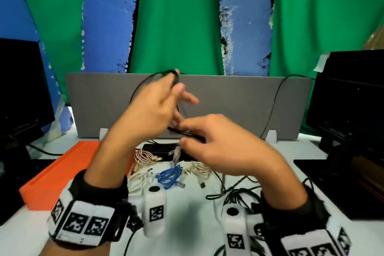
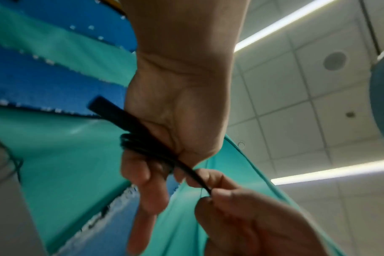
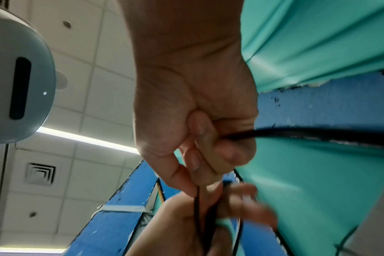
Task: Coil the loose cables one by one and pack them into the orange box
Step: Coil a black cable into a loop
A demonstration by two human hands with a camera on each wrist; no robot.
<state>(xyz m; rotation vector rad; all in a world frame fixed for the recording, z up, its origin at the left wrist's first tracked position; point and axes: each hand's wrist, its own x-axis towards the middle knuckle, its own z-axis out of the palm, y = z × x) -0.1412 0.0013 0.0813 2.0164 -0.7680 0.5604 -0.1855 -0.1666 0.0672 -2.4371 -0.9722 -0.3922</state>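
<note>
My left hand is raised over the table's middle with loops of a black cable wound round it. In the left wrist view the black cable crosses the base of the fingers, its flat plug sticking out, and the thumb clamps it. Just below and to the right, my right hand pinches the same cable's free length between thumb and fingers. The orange box lies at the left of the table, partly behind my left forearm.
Loose cables lie below the hands: a blue one, a rose-gold braided one, white ones, a beige one and black ones. A grey divider stands behind; dark monitors flank both sides.
</note>
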